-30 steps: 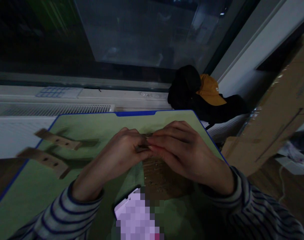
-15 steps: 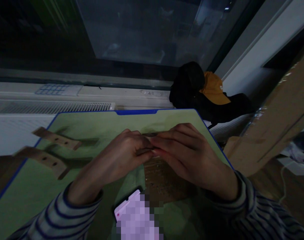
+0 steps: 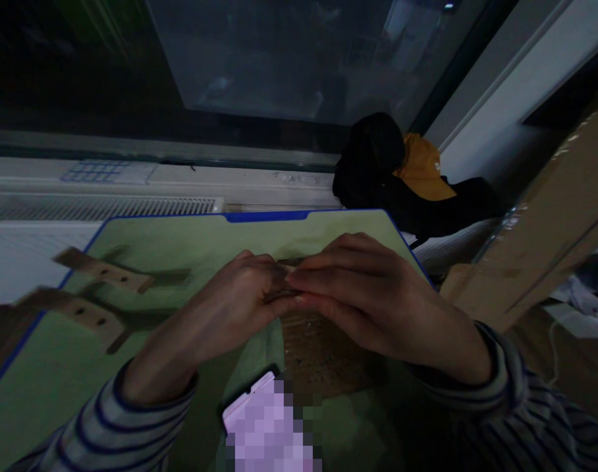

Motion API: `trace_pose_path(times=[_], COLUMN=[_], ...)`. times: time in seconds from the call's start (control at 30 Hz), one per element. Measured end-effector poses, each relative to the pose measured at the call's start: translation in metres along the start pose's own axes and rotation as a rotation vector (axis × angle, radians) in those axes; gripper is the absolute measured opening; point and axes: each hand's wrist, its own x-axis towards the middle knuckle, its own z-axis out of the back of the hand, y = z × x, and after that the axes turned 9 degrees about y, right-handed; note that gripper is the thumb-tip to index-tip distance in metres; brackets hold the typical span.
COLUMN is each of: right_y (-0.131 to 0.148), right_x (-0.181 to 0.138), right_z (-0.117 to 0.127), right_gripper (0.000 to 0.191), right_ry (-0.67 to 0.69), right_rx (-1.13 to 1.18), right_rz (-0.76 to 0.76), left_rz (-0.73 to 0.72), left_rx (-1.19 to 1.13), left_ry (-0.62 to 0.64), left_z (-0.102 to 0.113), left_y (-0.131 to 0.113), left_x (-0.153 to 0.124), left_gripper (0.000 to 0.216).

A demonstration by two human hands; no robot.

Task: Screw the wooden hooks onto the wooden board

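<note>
My left hand and my right hand meet at the middle of a green-topped table. Both are closed, thumbs and fingertips pinched together around something small. Only a thin brownish edge shows between the fingers, so its kind is hidden. Below them lies a brown wooden board with small specks on its surface, partly covered by my right hand. A phone with a lit pinkish screen lies nearer me. Left of my left hand sit two curved wooden pieces, each with two dark holes, jutting over the table's edge.
Beyond the table are a radiator and a windowsill under a dark window. A black bag and an orange cap rest at the back right. A large cardboard box stands along the right side.
My right hand has shifted slightly, its fingers reaching a little further left over the pinched spot. My left hand stays nearly in place. The whole view has shifted slightly.
</note>
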Motion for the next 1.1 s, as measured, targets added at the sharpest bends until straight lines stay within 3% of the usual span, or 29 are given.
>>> trace_pose_path(times=[0.17,0.37,0.5,0.67,0.9,1.1], right_y=[0.0037,0.003,0.0025,-0.0008,-0.0011,0.0038], right_x=[-0.0017,0.0009,0.001,0.0016,0.0034,0.0034], right_z=[-0.0064,-0.0064,-0.0028,0.0006,-0.0079,-0.0061], right_gripper=[0.021,0.021,0.022,0.027,0.025,0.023], right_ry=[-0.043,-0.043,-0.017,0.036,-0.022,-0.033], right_rx=[-0.062,-0.097,-0.07,-0.033,-0.104,-0.157], right_rz=[-0.033,-0.046,-0.064,-0.024,-0.037,-0.05], left_rz=[-0.032,0.066,0.046,0.036,0.003,0.049], left_rx=[-0.08,-0.041,-0.019,-0.038,-0.122,0.041], left_ry=[0.021,-0.045,-0.055,-0.023,0.031,-0.004], left_z=[-0.0007,-0.001,-0.001,-0.0021,-0.0018,0.0015], left_y=[0.0012,-0.0004,-0.0019,0.0018,0.0067,0.0013], left_x=[0.0006,-0.0027,-0.0016,-0.0018,-0.0018,-0.0023], left_gripper=[0.02,0.013,0.017,0.023,0.022,0.015])
